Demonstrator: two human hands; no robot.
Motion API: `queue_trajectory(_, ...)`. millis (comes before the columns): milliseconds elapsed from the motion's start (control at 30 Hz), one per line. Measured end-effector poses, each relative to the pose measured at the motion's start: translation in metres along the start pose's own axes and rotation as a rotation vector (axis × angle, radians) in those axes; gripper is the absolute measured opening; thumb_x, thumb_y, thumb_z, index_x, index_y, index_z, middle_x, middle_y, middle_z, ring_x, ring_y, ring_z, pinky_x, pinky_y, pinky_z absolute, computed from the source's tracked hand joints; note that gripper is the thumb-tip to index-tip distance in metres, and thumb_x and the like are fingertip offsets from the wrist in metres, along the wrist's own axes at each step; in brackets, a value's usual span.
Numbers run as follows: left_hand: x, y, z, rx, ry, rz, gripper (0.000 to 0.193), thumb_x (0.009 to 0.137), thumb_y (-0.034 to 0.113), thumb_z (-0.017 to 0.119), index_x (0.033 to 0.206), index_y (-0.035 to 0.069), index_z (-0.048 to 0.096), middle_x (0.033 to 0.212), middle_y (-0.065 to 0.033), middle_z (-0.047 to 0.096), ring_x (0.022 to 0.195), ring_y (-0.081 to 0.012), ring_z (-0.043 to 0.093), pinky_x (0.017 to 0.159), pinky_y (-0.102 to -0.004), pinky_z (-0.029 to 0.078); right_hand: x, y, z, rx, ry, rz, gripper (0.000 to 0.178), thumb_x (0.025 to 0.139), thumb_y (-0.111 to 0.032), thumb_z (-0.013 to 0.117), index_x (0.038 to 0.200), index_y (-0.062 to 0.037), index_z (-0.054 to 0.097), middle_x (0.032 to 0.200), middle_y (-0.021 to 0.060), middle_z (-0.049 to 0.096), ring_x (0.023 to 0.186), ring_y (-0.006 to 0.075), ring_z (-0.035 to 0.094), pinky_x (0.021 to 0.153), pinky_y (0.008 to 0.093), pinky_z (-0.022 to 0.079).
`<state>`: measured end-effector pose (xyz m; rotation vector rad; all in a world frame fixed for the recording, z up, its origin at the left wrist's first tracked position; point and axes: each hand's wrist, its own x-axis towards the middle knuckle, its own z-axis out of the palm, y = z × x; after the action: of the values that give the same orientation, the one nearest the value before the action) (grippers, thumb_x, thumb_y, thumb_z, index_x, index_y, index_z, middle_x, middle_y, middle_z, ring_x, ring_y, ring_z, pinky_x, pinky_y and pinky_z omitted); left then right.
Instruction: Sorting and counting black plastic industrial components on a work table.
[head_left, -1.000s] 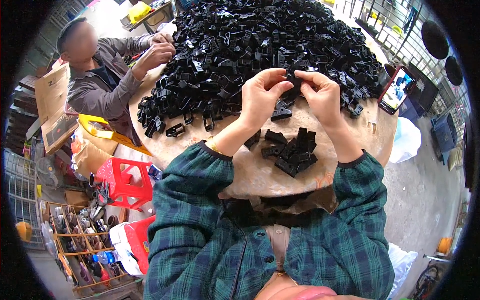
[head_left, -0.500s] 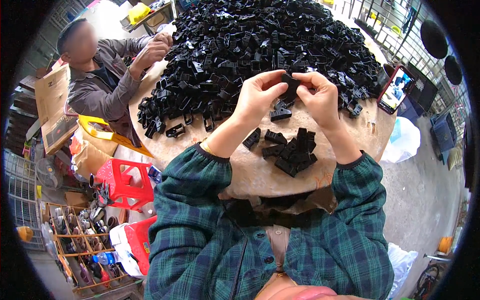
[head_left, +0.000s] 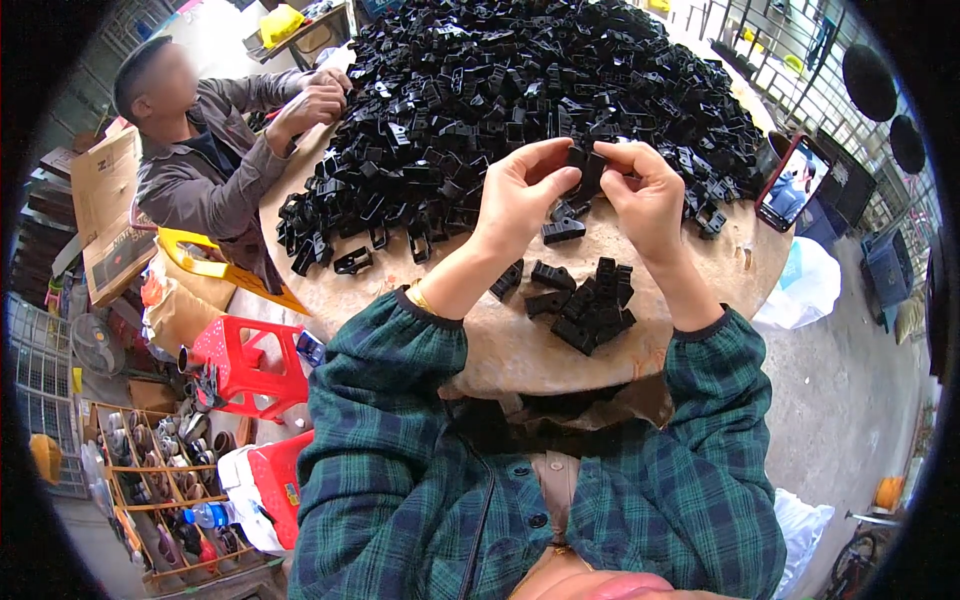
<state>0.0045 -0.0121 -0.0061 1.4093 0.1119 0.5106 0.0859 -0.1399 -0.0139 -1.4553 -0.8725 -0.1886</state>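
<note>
A small black plastic piece [head_left: 590, 176] is pinched between the left hand [head_left: 522, 195] and the right hand [head_left: 648, 200], partly hidden by them; beyond, a broad heap of glossy black moulded plastic pieces [head_left: 520, 90] lies in disorder; nearer the body, a small jumbled cluster of black ridged blocks [head_left: 590, 312] rests on the pale, rounded tabletop [head_left: 490, 355]

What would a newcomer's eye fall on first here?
Probably the great heap of black parts covering most of the table. Next, the left hand and right hand in front of it, holding a black piece between them. Then the bright red stool left of the table.
</note>
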Motion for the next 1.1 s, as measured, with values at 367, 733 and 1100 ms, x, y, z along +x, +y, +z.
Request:
queue_trajectory(367, -0.010, -0.001, 0.012, 0.265, -0.067, 0.144, 0.041, 0.078, 0.001, 0.065, 0.117, -0.003, 0.052, 0.097, -0.0057, 0.063, 0.087, -0.0099, 0.058, 0.079, -0.0231, 0.048, 0.000, -0.003, 0.002, -0.085, 0.076, -0.090, 0.027, 0.073, 0.009, 0.054, 0.096, -0.0012, 0.065, 0.085, 0.0051, 0.059, 0.071, 0.0093, 0.058, 0.061, 0.0197, 0.048)
queue_trajectory(733, -0.008, 0.000, -0.003, 0.390, -0.087, 0.138, 0.037, 0.084, 0.005, 0.055, 0.119, -0.004, 0.047, 0.091, -0.0014, 0.059, 0.071, -0.0041, 0.050, 0.064, -0.0185, 0.044, 0.014, -0.006, -0.014, 0.202, -0.301, 0.070, 0.034, 0.083, -0.005, 0.055, 0.116, 0.0014, 0.055, 0.110, 0.0060, 0.056, 0.087, 0.0108, 0.056, 0.080, 0.0236, 0.045)
queue_trajectory(1100, -0.008, 0.009, -0.007, 0.233, -0.202, 0.019, 0.031, 0.080, 0.004, 0.061, 0.109, -0.007, 0.054, 0.093, -0.0088, 0.063, 0.080, -0.0105, 0.059, 0.073, -0.0235, 0.049, 0.013, 0.000, -0.022, 0.226, -0.520, 0.281, 0.035, 0.084, -0.015, 0.061, 0.115, 0.0009, 0.056, 0.102, 0.0065, 0.062, 0.087, 0.0082, 0.057, 0.077, 0.0227, 0.048)
